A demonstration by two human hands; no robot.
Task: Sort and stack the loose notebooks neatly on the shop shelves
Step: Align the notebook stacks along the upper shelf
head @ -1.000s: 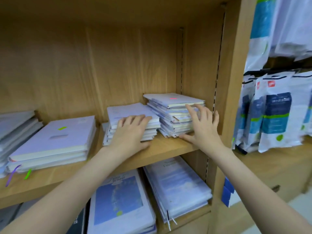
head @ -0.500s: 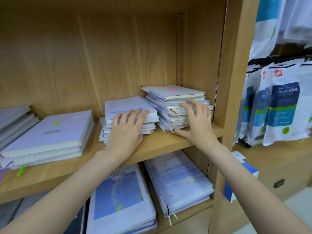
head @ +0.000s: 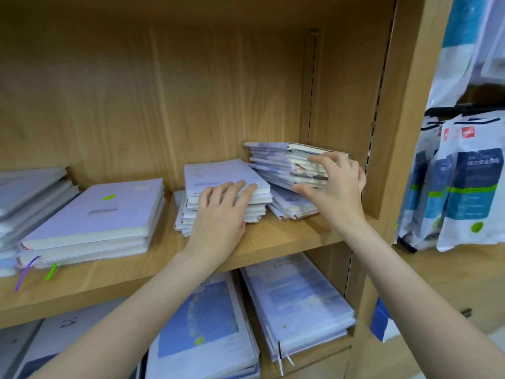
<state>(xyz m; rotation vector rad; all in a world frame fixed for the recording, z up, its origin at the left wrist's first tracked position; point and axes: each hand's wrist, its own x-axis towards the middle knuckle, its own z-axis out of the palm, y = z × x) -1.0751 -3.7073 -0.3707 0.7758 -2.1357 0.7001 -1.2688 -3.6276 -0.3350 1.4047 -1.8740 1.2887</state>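
Two stacks of small pale-lilac notebooks sit on the wooden shelf (head: 273, 242). My left hand (head: 221, 212) rests flat on the front of the middle stack (head: 218, 176), fingers straight over its top edge. My right hand (head: 334, 187) grips the upper part of the right stack (head: 276, 162), thumb under and fingers over it, lifting those notebooks tilted off the lower ones (head: 289, 203).
A stack of larger lilac notebooks (head: 103, 214) lies to the left, with more stacks (head: 27, 192) at the far left. Blue-covered books (head: 207, 332) fill the shelf below. The cabinet's side panel (head: 396, 132) stands right of my hand, with hanging packets (head: 464, 187) beyond.
My right hand has closed round the upper notebooks of the right stack and lifted them, tilted, off the rest. My left hand has stayed on the middle stack.
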